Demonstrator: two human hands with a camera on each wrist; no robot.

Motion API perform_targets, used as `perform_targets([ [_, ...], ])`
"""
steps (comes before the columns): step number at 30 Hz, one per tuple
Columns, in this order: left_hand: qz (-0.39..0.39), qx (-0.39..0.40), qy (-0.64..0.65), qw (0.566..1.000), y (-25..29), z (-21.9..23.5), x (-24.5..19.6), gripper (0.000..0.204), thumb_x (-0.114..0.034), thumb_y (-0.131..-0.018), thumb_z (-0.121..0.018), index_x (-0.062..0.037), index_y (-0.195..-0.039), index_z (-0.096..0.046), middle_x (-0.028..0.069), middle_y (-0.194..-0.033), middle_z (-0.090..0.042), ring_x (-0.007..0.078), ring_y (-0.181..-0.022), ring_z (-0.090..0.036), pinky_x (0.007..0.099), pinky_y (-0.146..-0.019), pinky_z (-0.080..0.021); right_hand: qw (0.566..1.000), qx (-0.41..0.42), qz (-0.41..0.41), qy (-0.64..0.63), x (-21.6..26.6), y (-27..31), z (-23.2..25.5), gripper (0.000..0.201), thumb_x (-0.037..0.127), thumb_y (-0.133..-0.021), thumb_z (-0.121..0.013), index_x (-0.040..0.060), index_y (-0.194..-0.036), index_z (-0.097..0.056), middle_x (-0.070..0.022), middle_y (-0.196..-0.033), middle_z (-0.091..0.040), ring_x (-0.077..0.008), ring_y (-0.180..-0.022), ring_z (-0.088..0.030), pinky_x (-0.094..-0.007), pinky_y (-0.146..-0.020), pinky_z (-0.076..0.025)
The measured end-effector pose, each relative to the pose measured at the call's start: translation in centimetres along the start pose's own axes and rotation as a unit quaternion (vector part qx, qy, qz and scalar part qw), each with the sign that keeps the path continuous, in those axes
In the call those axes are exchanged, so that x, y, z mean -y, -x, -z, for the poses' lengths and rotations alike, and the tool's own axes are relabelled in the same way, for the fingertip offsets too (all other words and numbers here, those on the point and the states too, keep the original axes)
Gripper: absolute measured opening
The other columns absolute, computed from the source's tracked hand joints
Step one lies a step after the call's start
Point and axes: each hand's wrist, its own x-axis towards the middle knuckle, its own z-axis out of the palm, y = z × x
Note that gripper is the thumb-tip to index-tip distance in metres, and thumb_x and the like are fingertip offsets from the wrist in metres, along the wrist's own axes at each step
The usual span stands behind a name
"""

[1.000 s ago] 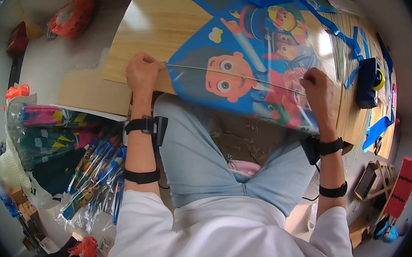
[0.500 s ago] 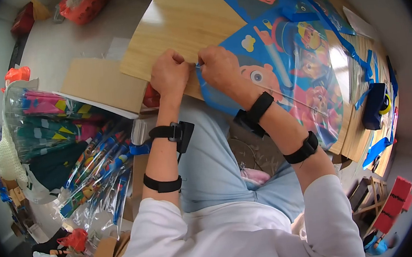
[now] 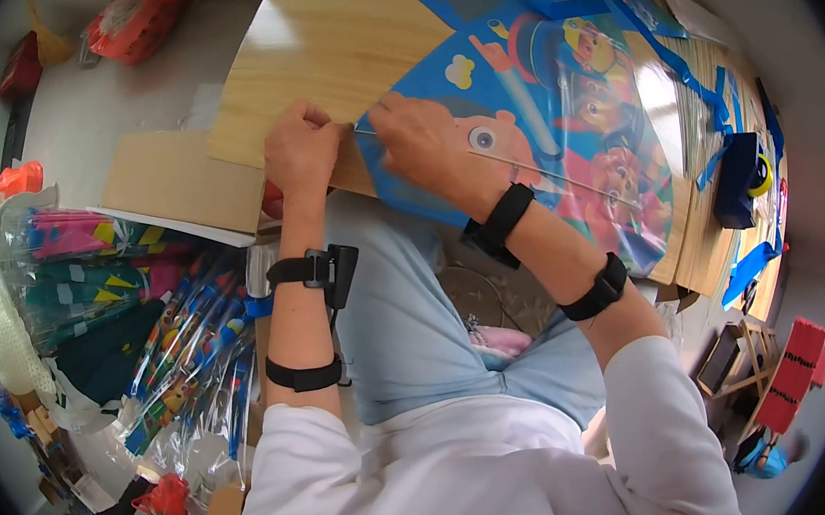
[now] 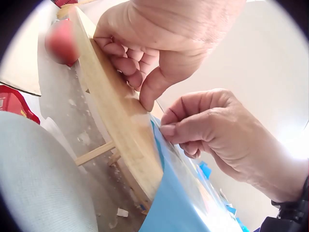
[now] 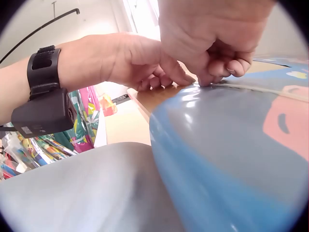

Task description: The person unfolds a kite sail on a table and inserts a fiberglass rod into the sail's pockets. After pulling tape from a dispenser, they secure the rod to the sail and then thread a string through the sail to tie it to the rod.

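Observation:
A blue printed plastic sheet (image 3: 460,72) with cartoon faces lies on the wooden table, its pointed corner at the near left edge. A thin pale rod (image 3: 575,180) runs across it, also seen in the right wrist view as a pale line (image 5: 260,90). My left hand (image 3: 303,152) pinches at the rod's left end by the corner, thumb and forefinger together (image 4: 159,38). Close beside it, my right hand (image 3: 425,154) pinches the rod just over the corner, as the right wrist view shows (image 5: 212,43). The exact grip between the fingertips is partly hidden.
The wooden table (image 3: 311,57) curves away at the left. Blue strips (image 3: 680,74) and a tape dispenser (image 3: 738,181) are at the right. Below the table's left side are a cardboard box (image 3: 183,181) and wrapped colourful items (image 3: 187,357).
My right hand has left the rod's right part and moved left, close beside my left hand. The left hand has stayed by the sheet's corner.

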Motion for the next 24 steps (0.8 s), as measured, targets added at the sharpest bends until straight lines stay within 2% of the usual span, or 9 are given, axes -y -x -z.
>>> perform_targets([
  [4,0.013,0.016,-0.001,1.0,-0.2,-0.1,0.1,0.024,-0.023,-0.07,-0.087,-0.012,-0.083,-0.07,0.0048,-0.084,-0.073,0.0258,-0.083,-0.069,0.041,-0.074,-0.053,0.999,-0.045,0.009,-0.001,-1.5,2.8,1.9,0.012,0.002,-0.071,-0.065,0.004,-0.083,-0.064,-0.0133,-0.09,-0.064,-0.033,-0.084,-0.067,-0.0441,-0.07,-0.053],
  [7,0.012,0.013,0.015,1.0,-0.1,-0.1,0.1,0.025,-0.023,-0.07,-0.087,-0.0117,-0.082,-0.069,0.0042,-0.083,-0.073,0.0245,-0.083,-0.068,0.0405,-0.074,-0.052,0.999,0.004,-0.024,0.044,-2.2,4.7,3.7,0.012,0.002,-0.071,-0.066,0.0048,-0.083,-0.063,-0.0125,-0.089,-0.063,-0.0326,-0.085,-0.067,-0.0445,-0.071,-0.053],
  [10,0.003,0.008,0.016,1.0,-0.2,-0.2,0.3,0.025,-0.023,-0.07,-0.088,-0.0108,-0.081,-0.069,0.004,-0.082,-0.073,0.0238,-0.081,-0.068,0.04,-0.074,-0.052,0.999,-0.04,-0.007,0.003,-3.7,6.3,4.1,0.011,-0.002,-0.076,-0.061,0.0034,-0.085,-0.061,-0.0142,-0.087,-0.061,-0.0374,-0.076,-0.063,-0.0471,-0.065,-0.049],
  [13,-0.014,0.003,0.015,1.0,-0.2,-0.1,0.3,0.025,-0.023,-0.071,-0.087,-0.0099,-0.082,-0.069,0.0043,-0.08,-0.072,0.0237,-0.079,-0.067,0.0397,-0.072,-0.051,0.998,-0.06,-0.012,0.001,-4.7,7.9,5.2,0.01,0.002,-0.074,-0.066,0.0043,-0.083,-0.064,-0.0133,-0.087,-0.063,-0.0329,-0.082,-0.066,-0.0449,-0.068,-0.053],
  [16,-0.061,0.008,0.041,0.997,-0.5,-0.2,1.0,0.023,-0.019,-0.071,-0.086,-0.0085,-0.083,-0.07,0.0046,-0.078,-0.071,0.0232,-0.075,-0.066,0.0365,-0.068,-0.051,0.995,-0.093,-0.045,0.011,-6.9,10.0,5.5,0.011,0.003,-0.075,-0.065,0.0054,-0.086,-0.065,-0.0137,-0.088,-0.064,-0.0359,-0.079,-0.065,-0.045,-0.066,-0.053],
  [19,-0.071,0.032,0.174,0.982,-1.3,0.1,2.3,0.019,-0.012,-0.074,-0.083,-0.0068,-0.086,-0.07,0.0057,-0.075,-0.069,0.0225,-0.072,-0.066,0.0334,-0.066,-0.051,0.985,-0.082,-0.146,-0.031,-8.1,12.1,7.0,0.01,0.004,-0.078,-0.065,0.0066,-0.087,-0.066,-0.0137,-0.089,-0.064,-0.0387,-0.078,-0.064,-0.0457,-0.065,-0.052],
  [22,-0.173,-0.075,0.096,0.977,1.4,0.7,0.9,0.016,-0.003,-0.079,-0.076,-0.0005,-0.093,-0.069,0.0068,-0.078,-0.068,0.0158,-0.069,-0.062,0.0283,-0.067,-0.05,0.982,-0.09,-0.159,-0.05,-7.6,12.3,7.9,0.005,0.005,-0.08,-0.065,0.0053,-0.085,-0.065,-0.0139,-0.087,-0.064,-0.0383,-0.08,-0.065,-0.0473,-0.065,-0.051],
  [24,-0.264,-0.039,0.102,0.958,2.9,-0.6,0.2,0.016,-0.002,-0.08,-0.075,-0.0002,-0.093,-0.068,0.0073,-0.08,-0.067,0.0158,-0.07,-0.062,0.029,-0.068,-0.051,0.983,-0.096,-0.144,-0.058,-6.9,11.9,7.5,0.006,0.005,-0.08,-0.065,0.0051,-0.086,-0.065,-0.0144,-0.088,-0.064,-0.038,-0.08,-0.065,-0.0475,-0.066,-0.051],
])
